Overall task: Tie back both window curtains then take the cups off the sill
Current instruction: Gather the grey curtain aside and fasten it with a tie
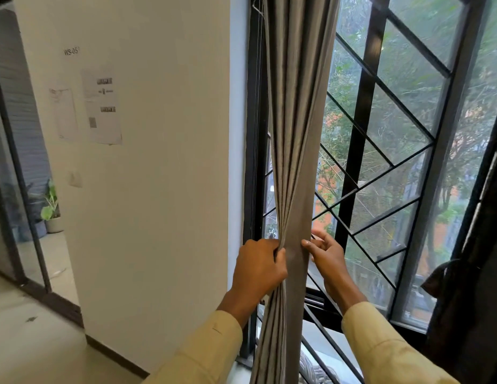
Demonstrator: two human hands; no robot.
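A grey curtain [296, 128] hangs gathered into a narrow bunch at the left side of the window. My left hand [257, 268] is closed around the bunch's left folds at about waist height. My right hand [326, 253] pinches the curtain's right edge at the same height, thumb in front and fingers behind. A dark curtain [469, 295] hangs at the far right edge, gathered near its middle. No cups are in view, and the sill is mostly hidden by the curtain and my arms.
A black metal grille [380, 173] with diagonal bars covers the window behind the curtain. A white wall [158, 189] with taped papers stands to the left. Further left is a glass door frame [17, 176] and a potted plant [52, 209].
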